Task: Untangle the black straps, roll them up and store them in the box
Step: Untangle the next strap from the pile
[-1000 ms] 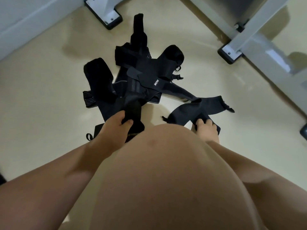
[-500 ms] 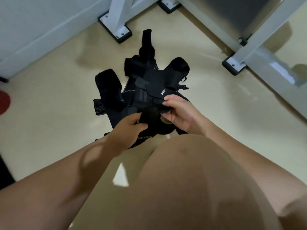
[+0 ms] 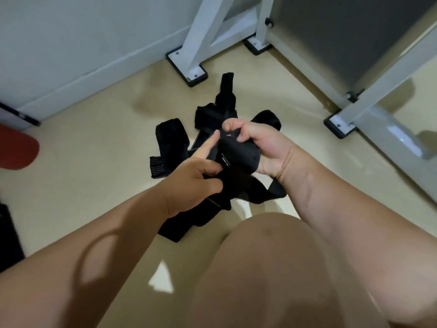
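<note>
A tangle of black straps (image 3: 171, 138) lies on the beige floor in front of me. I hold one strap (image 3: 238, 152) lifted above the pile, bunched between both hands. My right hand (image 3: 262, 147) grips its upper bunched end with fingers curled round it. My left hand (image 3: 196, 178) grips the strap lower down, its index finger stretched out along the fabric. The strap's tail (image 3: 260, 195) hangs down toward my knee. No box is in view.
White metal frame legs on black feet (image 3: 188, 67) (image 3: 340, 123) stand behind and right of the pile, with a grey panel (image 3: 343, 39) between them. A white wall (image 3: 71, 43) runs along the left. A red object (image 3: 16, 150) lies at the left edge.
Both hands have come together and lifted one strap off the pile. The right hand left the strap end on the floor at the right and now bunches the held strap higher up.
</note>
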